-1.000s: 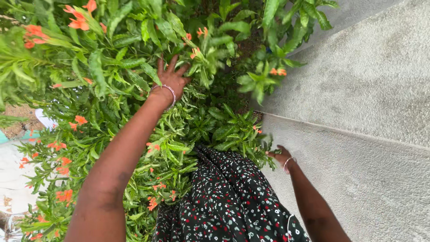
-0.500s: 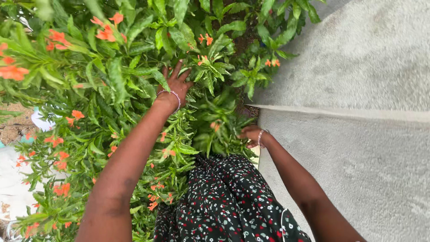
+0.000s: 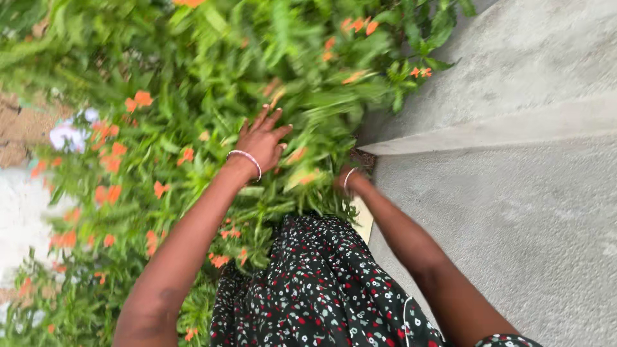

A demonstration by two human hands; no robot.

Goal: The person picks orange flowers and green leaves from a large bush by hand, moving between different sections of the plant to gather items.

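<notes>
- Your left hand [image 3: 262, 142] lies spread, fingers loose, on the orange-flowered shrub [image 3: 193, 109].
- Your right hand [image 3: 344, 178] is buried in leaves; its grip can't be told.

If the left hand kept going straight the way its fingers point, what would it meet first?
Most likely the green leaves of the orange-flowered shrub just beyond the left hand; motion blur leaves depth uncertain.

1. A grey concrete pavement [image 3: 514, 212] is seen on the right, crossed by a paler raised strip [image 3: 501, 132].
2. A bed of green plants with orange flowers [image 3: 193, 96] is bordered by it on the left.
</notes>
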